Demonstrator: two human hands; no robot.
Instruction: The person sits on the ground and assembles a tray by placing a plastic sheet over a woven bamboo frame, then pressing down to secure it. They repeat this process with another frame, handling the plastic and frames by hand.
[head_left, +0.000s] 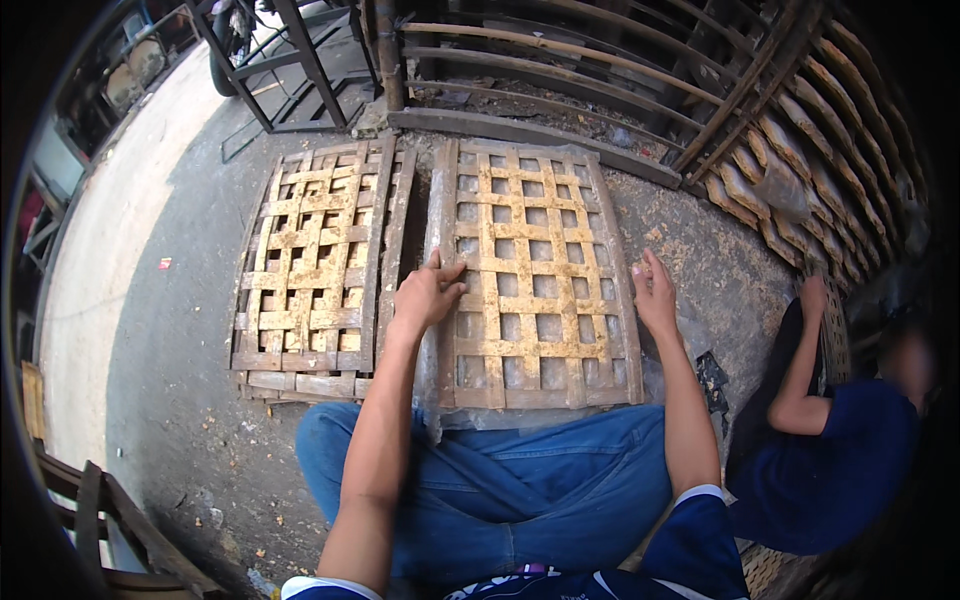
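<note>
In front of my crossed legs lies a wooden frame with flat yellowish strips woven across it in an open lattice. A clear plastic sheet shows beneath it and sticks out at its left and near edges. My left hand rests on the frame's left rail, fingers apart and reaching over the lattice. Beside the right rail, my right hand is raised with its fingers stretched out, holding nothing.
Similar lattice frames are stacked to the left. Wooden bars form a rack at the back. Layered pale sheets lean at the right. A co-worker in dark blue sits close on the right, one hand at another woven panel.
</note>
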